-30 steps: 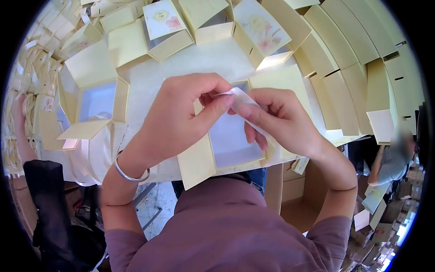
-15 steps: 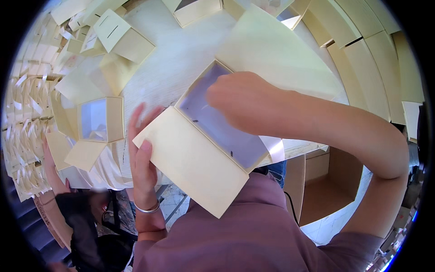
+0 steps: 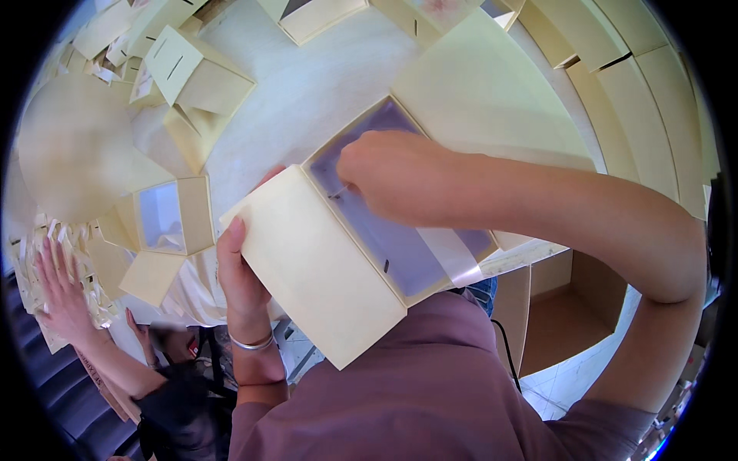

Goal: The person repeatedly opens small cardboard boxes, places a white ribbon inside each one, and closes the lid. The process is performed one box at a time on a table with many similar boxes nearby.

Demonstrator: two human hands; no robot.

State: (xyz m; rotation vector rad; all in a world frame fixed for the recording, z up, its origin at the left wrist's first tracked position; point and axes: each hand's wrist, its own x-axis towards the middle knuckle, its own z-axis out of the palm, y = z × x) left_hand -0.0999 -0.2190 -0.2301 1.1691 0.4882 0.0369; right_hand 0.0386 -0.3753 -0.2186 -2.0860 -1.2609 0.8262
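My left hand (image 3: 244, 273) grips the outer edge of a cream cardboard box's flap (image 3: 315, 269), thumb on top and fingers beneath. The box (image 3: 307, 165) lies tilted on the table, its lavender-lined inside facing up. Two small dark slits show in the lining near the flap. Over the inside, my right hand (image 3: 380, 170) is closed in a pinch close to the upper slit, its fingertips mostly hidden. A thin pale bit shows at them. From under my right wrist a white satin ribbon (image 3: 450, 255) runs across the lining and over the box's near right edge.
Another open cream box (image 3: 160, 217) stands left, with loose white ribbons (image 3: 192, 296) beside it. Slitted boxes (image 3: 188, 73) pile up at the far left; more boxes (image 3: 649, 100) line the right. A co-worker's spread hand (image 3: 65, 296) is at left. A brown carton (image 3: 573, 315) sits below the table.
The box and flap have turned slightly and shifted, showing more ribbon. My right hand has moved a little left toward the upper slit. A co-worker's hand has risen, and a blurred pale shape appears at left.
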